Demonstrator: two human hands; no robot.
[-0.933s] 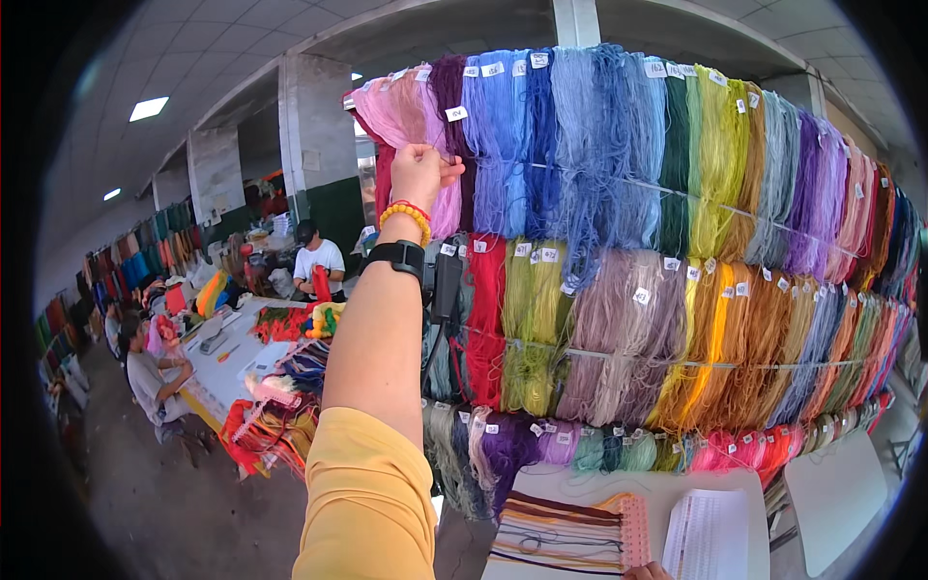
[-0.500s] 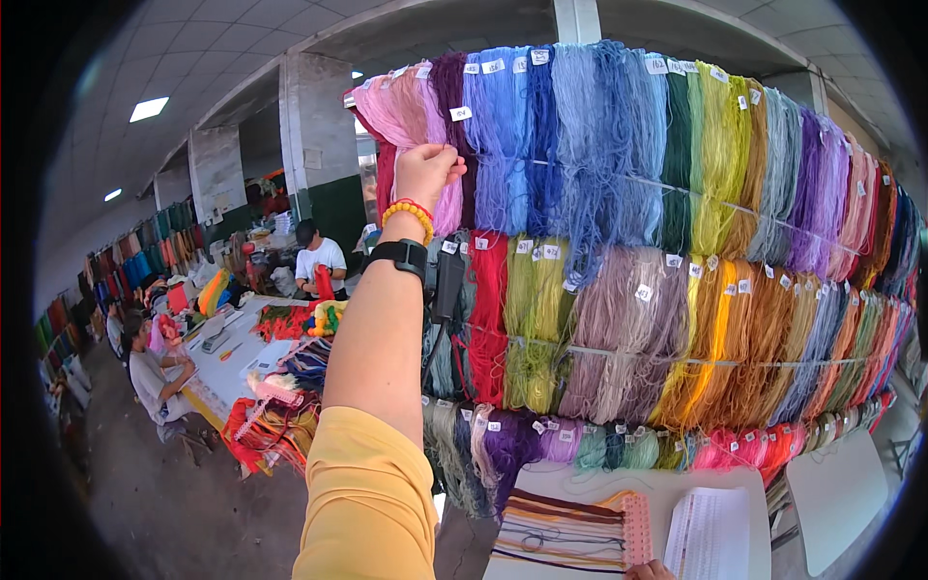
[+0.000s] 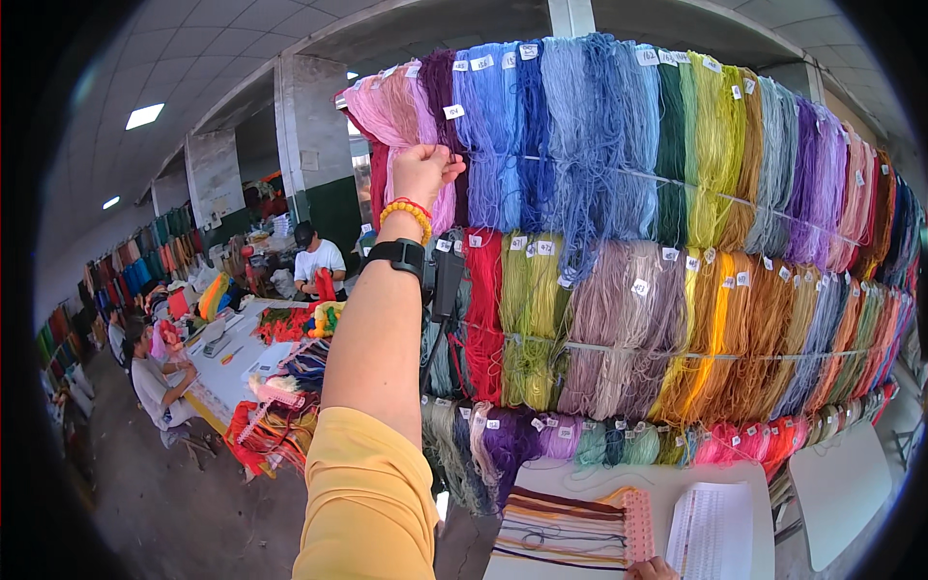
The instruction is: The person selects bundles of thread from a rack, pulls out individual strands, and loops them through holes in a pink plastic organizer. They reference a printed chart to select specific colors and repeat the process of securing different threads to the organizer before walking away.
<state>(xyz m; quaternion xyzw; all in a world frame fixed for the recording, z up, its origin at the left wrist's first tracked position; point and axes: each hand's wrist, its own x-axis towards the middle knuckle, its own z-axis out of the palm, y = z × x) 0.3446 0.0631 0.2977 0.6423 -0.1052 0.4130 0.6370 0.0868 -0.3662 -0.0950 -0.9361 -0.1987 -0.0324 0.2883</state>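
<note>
Dark purple hank (image 3: 448, 132) hanging near the left end of the upper row, between a pink hank (image 3: 391, 106) and a blue hank (image 3: 483, 126), with a white tag (image 3: 453, 112) on its upper part. Left hand (image 3: 420, 176) raised in front of the pink hank, fingers (image 3: 447, 166) drawn together at the dark purple hank; impossible to tell whether clamped on a strand. Right hand (image 3: 653, 568) low at the view's edge, partly cut off, by the lower end of a pink card (image 3: 639, 522) on the white tabletop (image 3: 561, 478); grip of these fingers impossible to tell.

Already done, judging by the layout: coloured strands (image 3: 565, 513) spread in rows across the tabletop, right ends at the pink card, along much of its length. Seemingly not yet done: any length freed from the dark purple hank, none visible clear of it. Amount left overall unreadable from here. Beside the pink card, to its right, white printed sheets (image 3: 710, 532).
</note>
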